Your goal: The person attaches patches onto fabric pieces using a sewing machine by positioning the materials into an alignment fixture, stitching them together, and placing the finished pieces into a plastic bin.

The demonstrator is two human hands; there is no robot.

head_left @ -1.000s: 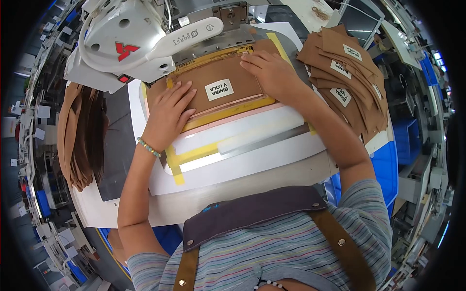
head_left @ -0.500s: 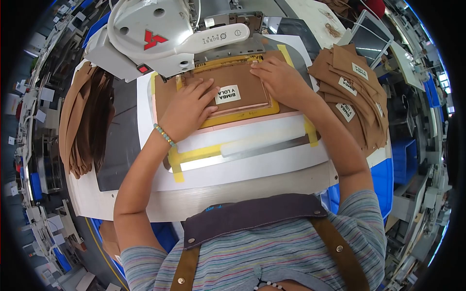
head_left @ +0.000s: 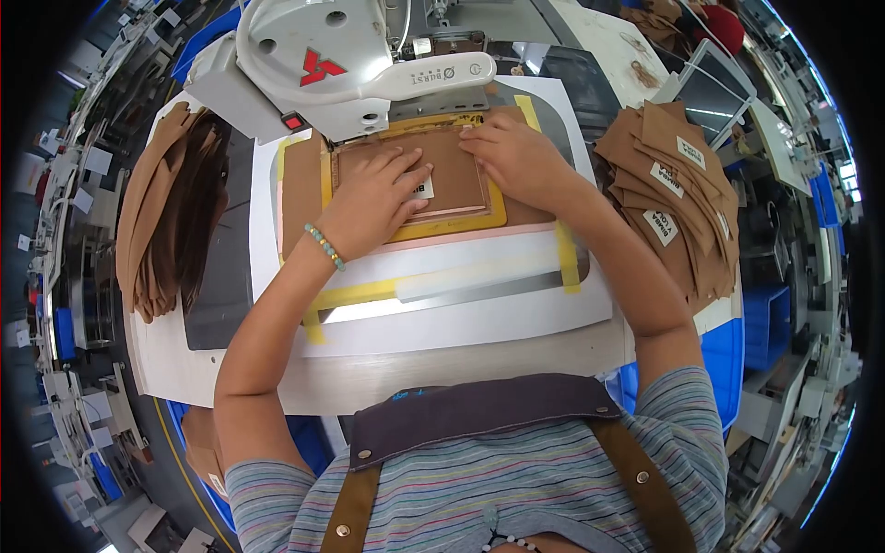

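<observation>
My left hand (head_left: 376,195) lies flat with fingers spread on a brown panel (head_left: 452,184) set inside a yellow-edged frame (head_left: 452,226). It partly covers the white printed label (head_left: 424,189) on that panel. My right hand (head_left: 518,161) rests at the frame's upper right corner, fingertips on the panel's edge, fingers stretched out and its thumb mostly hidden. Underneath lies a larger brown piece (head_left: 302,189) on a white sheet (head_left: 461,327) with yellow tape strips. The sewing machine head (head_left: 313,64) stands just above the frame; its needle area is hidden.
A fanned stack of brown labelled pieces (head_left: 668,198) lies on the right. Another brown stack (head_left: 157,221) hangs over the left side of the table. A blue bin (head_left: 724,373) stands at the lower right, below the table edge. A tablet-like screen (head_left: 719,92) is behind.
The frame, panel and white sheet have shifted left under the machine head, and both hands moved with them. My left hand now covers more of the label. The camera view has shifted slightly.
</observation>
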